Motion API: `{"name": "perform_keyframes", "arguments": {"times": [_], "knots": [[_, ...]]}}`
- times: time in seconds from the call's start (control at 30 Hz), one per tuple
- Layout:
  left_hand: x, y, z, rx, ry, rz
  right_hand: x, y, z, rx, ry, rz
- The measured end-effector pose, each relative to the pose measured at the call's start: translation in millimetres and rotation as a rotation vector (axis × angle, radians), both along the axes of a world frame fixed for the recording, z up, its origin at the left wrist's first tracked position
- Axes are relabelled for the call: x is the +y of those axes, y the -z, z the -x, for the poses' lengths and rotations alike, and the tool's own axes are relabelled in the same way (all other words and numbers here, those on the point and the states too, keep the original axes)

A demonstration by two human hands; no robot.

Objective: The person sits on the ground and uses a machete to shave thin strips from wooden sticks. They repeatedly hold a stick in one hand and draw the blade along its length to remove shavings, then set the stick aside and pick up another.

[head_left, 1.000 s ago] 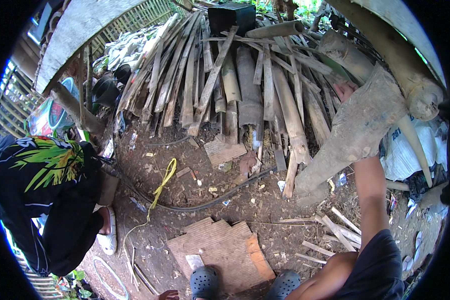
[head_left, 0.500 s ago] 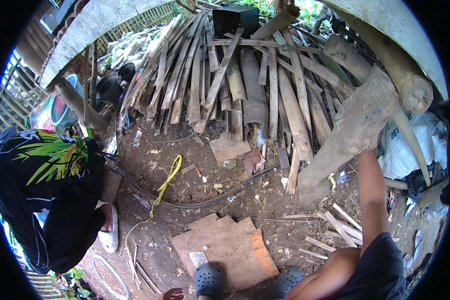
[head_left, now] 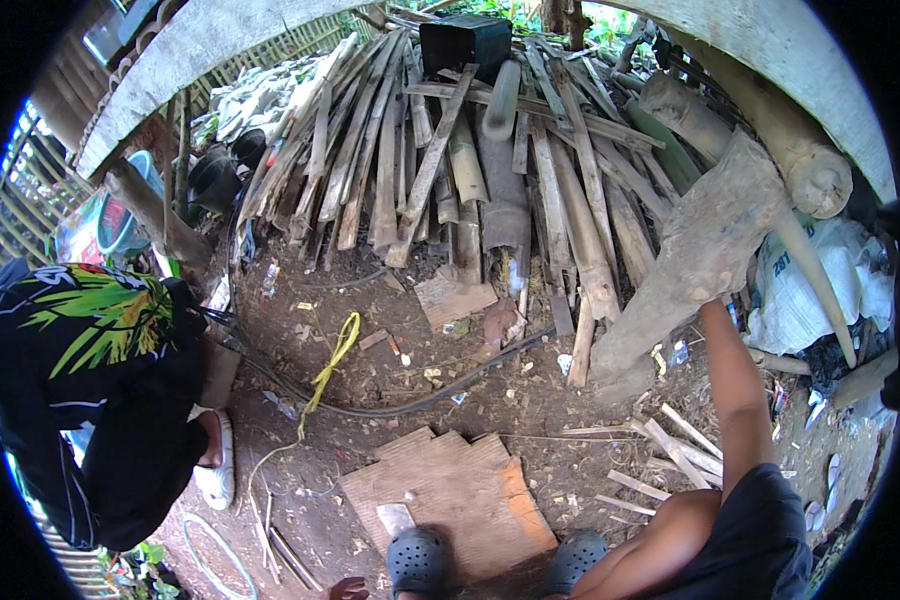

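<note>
At the right, my right arm [head_left: 735,390] reaches up behind a broad, weathered slanting slab of wood [head_left: 705,240]. The slab hides that hand, so its fingers and anything in them cannot be made out. Only part of my left hand [head_left: 348,589] shows at the lower edge; its fingers are apart and hold nothing visible. It is left of my grey clog [head_left: 416,560] and a flattened piece of cardboard [head_left: 440,490]. Ahead spreads a pile of bamboo strips and poles [head_left: 370,150]. A short bamboo tube [head_left: 501,100] stands out over the pile's top middle.
A person in dark clothes [head_left: 90,400] crouches at the left. A yellow cord [head_left: 336,360] and a dark hose [head_left: 410,408] cross the dirt. Thin split strips [head_left: 680,455] lie beside my right arm. White sacks [head_left: 805,290] and thick bamboo [head_left: 820,185] are at the far right.
The short bamboo tube, earlier slanting at the top right of the dark box, now appears lower and further left over the pile. The view has shifted slightly; my arms look almost unchanged.
</note>
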State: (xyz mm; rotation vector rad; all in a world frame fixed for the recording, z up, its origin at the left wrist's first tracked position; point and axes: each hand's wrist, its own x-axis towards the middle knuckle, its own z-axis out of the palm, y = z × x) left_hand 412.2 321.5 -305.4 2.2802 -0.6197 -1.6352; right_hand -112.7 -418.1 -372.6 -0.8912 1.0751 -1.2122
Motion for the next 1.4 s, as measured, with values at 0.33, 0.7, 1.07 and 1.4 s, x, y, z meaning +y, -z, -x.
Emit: {"name": "perform_keyframes", "arguments": {"times": [0.33, 0.7, 1.07, 1.4], "knots": [[-21.0, 21.1, -12.3, -0.069, 0.173, 0.093, -19.9, -12.3, 15.2, 0.013, 0.043, -0.014], [-32.6, 21.1, -29.3, 0.091, 0.246, 0.306, 119.3, 2.8, 192.2, 0.007, 0.578, 0.034], [-280.8, -127.0, -55.6, -0.086, 0.915, 0.207, 197.3, -4.7, 239.2, -0.084, 0.706, -0.206], [-343.6, -129.8, 54.4, 0.119, 1.573, 0.196, 230.2, 17.3, 104.3, -0.378, 0.424, -0.442]]}}
